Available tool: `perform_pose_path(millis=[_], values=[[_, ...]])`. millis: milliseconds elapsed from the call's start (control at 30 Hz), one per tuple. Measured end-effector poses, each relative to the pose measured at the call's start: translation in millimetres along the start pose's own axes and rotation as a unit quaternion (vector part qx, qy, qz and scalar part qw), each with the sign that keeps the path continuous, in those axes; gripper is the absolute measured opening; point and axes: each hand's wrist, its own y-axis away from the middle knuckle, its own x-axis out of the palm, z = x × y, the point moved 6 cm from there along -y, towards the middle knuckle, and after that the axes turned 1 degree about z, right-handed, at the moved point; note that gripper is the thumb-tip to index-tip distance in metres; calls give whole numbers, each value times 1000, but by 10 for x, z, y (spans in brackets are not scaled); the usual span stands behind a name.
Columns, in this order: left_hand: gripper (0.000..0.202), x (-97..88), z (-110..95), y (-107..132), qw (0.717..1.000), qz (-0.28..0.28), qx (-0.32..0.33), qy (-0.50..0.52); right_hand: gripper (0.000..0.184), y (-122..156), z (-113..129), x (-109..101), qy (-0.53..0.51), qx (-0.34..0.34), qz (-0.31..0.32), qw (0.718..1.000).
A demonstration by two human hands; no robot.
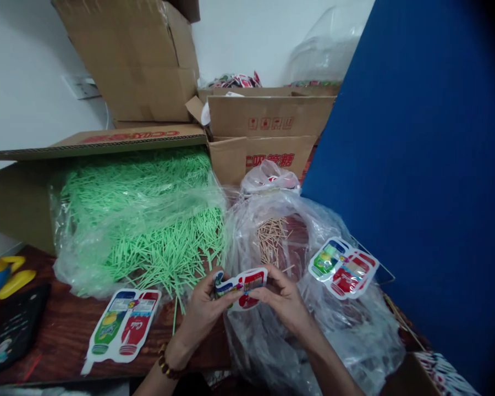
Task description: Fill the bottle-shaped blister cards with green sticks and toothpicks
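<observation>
Between both hands, over the table's front, is a bottle-shaped printed pouch (253, 281) with a red half and a green-blue half, bent at its left end. My left hand (208, 305) pinches the left part, thumb on the front. My right hand (282, 300) grips the right part with thumb and fingers. A similar double pouch (136, 328), marked Cola on its red half, lies flat to the left. Another such pouch (350, 269) rests on clear plastic at the right. Behind my hands are thin brown sticks (271, 237) inside an opened plastic bag (239, 228).
Many thin green sticks (169, 242) spill from a plastic-lined cardboard box (20, 192) at left. More cartons (272, 115) stand at the back. A blue panel (416, 165) bounds the right side. A dark phone-like object (18, 330) lies at far left on the wooden table (61, 330).
</observation>
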Motion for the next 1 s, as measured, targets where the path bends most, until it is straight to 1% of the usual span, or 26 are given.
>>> perform_pose_path(millis=[67,100,167,233,300,367,433,500,533,600,667,733,800,867,900,967,1000], values=[[17,16,-93,-1,997,7,58,-53,8,17,112,-21,31,-42,11,999],[16,21,-141,2,993,7,91,-77,7,31,169,-31,48,-65,19,997],[15,36,-229,16,980,8,155,-121,13,63,271,-65,82,-107,27,990],[16,57,-279,30,969,8,198,-150,18,91,347,-92,118,-142,35,982],[17,56,-283,30,966,-16,206,-153,23,111,387,-106,154,-166,42,973],[18,71,-251,21,969,-36,188,-154,24,128,395,-141,171,-175,30,969],[19,129,-197,12,974,-29,160,-158,23,155,379,-215,175,-166,1,970],[16,196,-134,12,980,-11,130,-150,21,200,358,-339,179,-142,-35,973],[14,219,-102,17,983,-5,116,-139,20,229,353,-437,181,-125,-64,974],[16,243,-40,37,988,9,96,-119,18,297,372,-713,183,-95,-150,967],[23,233,30,66,990,28,81,-108,19,359,411,-1049,183,-79,-244,949],[27,166,116,95,992,32,64,-108,20,382,427,-1391,184,-77,-321,926],[26,42,211,124,992,12,46,-116,26,370,380,-1721,178,-82,-384,902],[25,-130,313,166,991,-24,25,-130,33,378,266,-2033,179,-85,-455,868],[24,-229,362,197,989,-44,15,-142,37,389,189,-2167,191,-80,-479,853],[22,-467,447,285,980,-86,3,-182,40,460,10,-2413,223,-49,-528,818],[22,-609,485,340,972,-107,0,-207,39,482,-76,-2509,265,-23,-525,809]])
